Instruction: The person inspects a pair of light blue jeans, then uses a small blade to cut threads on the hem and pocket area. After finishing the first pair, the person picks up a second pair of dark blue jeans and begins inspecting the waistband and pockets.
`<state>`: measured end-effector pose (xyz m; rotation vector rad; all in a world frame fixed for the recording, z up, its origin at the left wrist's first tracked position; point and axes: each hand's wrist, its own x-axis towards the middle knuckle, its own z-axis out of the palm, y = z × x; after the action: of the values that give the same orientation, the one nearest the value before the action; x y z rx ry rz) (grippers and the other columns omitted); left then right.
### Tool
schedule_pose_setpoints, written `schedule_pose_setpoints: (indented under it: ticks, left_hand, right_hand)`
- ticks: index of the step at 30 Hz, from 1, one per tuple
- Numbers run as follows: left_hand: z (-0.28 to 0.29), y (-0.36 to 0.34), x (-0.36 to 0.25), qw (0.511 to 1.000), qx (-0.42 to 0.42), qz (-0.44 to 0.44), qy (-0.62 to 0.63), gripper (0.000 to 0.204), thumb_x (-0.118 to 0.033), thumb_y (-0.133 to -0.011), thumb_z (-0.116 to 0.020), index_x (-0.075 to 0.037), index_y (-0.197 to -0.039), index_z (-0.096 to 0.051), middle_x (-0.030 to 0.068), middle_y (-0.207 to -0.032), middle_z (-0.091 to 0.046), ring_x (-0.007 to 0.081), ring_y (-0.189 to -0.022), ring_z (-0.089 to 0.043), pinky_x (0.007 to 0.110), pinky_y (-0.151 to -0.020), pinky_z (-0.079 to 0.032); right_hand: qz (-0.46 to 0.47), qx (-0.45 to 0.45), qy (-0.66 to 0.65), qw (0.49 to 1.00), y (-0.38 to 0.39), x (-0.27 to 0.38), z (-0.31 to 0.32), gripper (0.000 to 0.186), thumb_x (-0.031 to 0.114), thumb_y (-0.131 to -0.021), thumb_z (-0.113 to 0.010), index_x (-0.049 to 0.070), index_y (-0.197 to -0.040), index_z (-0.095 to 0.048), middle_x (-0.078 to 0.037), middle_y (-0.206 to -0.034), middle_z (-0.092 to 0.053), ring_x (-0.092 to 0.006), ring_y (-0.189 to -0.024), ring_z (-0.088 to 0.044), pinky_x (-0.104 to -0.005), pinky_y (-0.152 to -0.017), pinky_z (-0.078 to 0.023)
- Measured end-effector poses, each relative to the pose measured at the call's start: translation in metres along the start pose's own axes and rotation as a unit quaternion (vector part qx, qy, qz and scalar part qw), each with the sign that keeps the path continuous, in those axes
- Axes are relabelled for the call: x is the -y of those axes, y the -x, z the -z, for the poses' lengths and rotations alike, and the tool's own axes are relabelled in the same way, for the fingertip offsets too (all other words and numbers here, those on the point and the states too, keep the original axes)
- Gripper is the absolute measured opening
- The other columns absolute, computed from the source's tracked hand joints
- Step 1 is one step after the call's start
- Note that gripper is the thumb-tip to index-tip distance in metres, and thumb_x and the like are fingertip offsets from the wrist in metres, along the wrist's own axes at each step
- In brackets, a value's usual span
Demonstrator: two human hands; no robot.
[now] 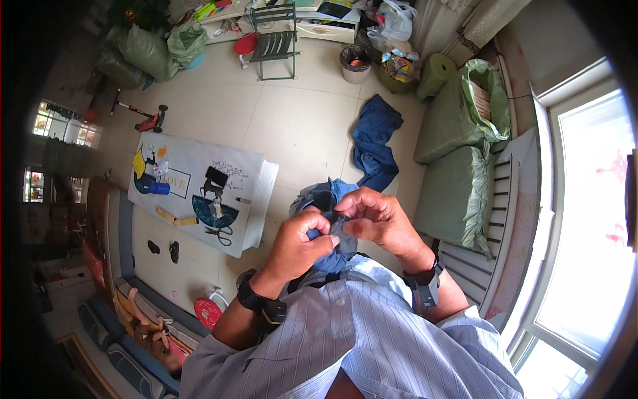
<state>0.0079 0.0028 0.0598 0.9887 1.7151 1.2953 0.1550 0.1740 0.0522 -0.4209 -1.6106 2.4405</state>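
Note:
A blue denim garment [337, 189] is bunched up in front of my body, over my lap. My left hand [296, 247] pinches its cloth, with thumb and fingers pressed together. Close beside it, my right hand [381, 225] grips a fold of the same cloth between thumb and fingers. Whatever small part lies between the fingertips is too small to make out. Further ahead on the floor lies another piece of blue denim [376, 142], crumpled lengthwise.
To the left stands a low table [256, 199] with scissors [220, 233], a blue roll [157, 189] and small items. A folding chair [274, 49] and bin [356, 64] stand ahead. Green bundles [449, 193] line the right. A person [147, 327] lies on the sofa at left.

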Motion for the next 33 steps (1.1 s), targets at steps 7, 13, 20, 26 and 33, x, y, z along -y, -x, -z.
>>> schedule_pose_setpoints:
  ticks: [7, 13, 20, 26, 33]
  left_hand:
    - [0.003, -0.003, -0.004, 1.0, 0.01, -0.005, -0.006, 0.018, -0.002, -0.082, -0.077, 0.001, -0.085, -0.06, 0.0045, -0.083, -0.058, 0.0144, -0.078, -0.057, 0.03, -0.072, -0.048]
    - [-0.002, -0.006, -0.002, 1.0, 0.018, 0.011, 0.001, 0.018, -0.001, -0.082, -0.077, 0.001, -0.085, -0.06, 0.005, -0.083, -0.058, 0.0156, -0.078, -0.057, 0.032, -0.073, -0.049]
    - [0.002, -0.01, -0.002, 0.999, 0.021, -0.021, -0.026, 0.018, 0.0, -0.081, -0.077, 0.001, -0.086, -0.059, 0.0058, -0.084, -0.058, 0.0162, -0.078, -0.057, 0.032, -0.072, -0.049]
    - [0.001, -0.013, -0.003, 0.999, 0.028, -0.022, -0.021, 0.019, 0.001, -0.081, -0.077, 0.001, -0.085, -0.059, 0.0061, -0.084, -0.058, 0.0169, -0.077, -0.057, 0.032, -0.072, -0.049]
    - [-0.003, -0.017, -0.004, 0.999, 0.03, 0.003, -0.014, 0.02, -0.001, -0.081, -0.079, -0.001, -0.081, -0.06, 0.0017, -0.083, -0.057, 0.0113, -0.077, -0.053, 0.028, -0.07, -0.044]
  right_hand:
    - [0.022, -0.041, 0.086, 0.995, -0.012, 0.005, 0.022, 0.031, -0.01, -0.087, -0.061, 0.0, -0.117, -0.065, -0.004, -0.094, -0.071, -0.0107, -0.09, -0.067, -0.0282, -0.083, -0.055]
    - [0.024, 0.026, 0.205, 0.978, -0.013, 0.017, 0.007, 0.031, 0.001, -0.089, -0.076, 0.002, -0.118, -0.066, -0.003, -0.095, -0.07, -0.0105, -0.092, -0.066, -0.031, -0.081, -0.053]
    - [0.044, -0.096, 0.066, 0.992, -0.018, 0.01, 0.033, 0.013, -0.003, -0.094, -0.07, 0.002, -0.105, -0.069, 0.0, -0.092, -0.067, -0.008, -0.085, -0.063, -0.0261, -0.075, -0.051]
    - [0.04, -0.094, 0.05, 0.994, -0.015, 0.013, 0.043, 0.009, -0.002, -0.096, -0.068, 0.002, -0.105, -0.069, 0.0, -0.09, -0.068, -0.0083, -0.082, -0.062, -0.0251, -0.075, -0.051]
    - [0.116, 0.005, 0.192, 0.975, -0.015, 0.014, 0.014, 0.017, 0.002, -0.092, -0.075, 0.003, -0.108, -0.072, -0.002, -0.094, -0.067, -0.0174, -0.089, -0.063, -0.0316, -0.086, -0.052]
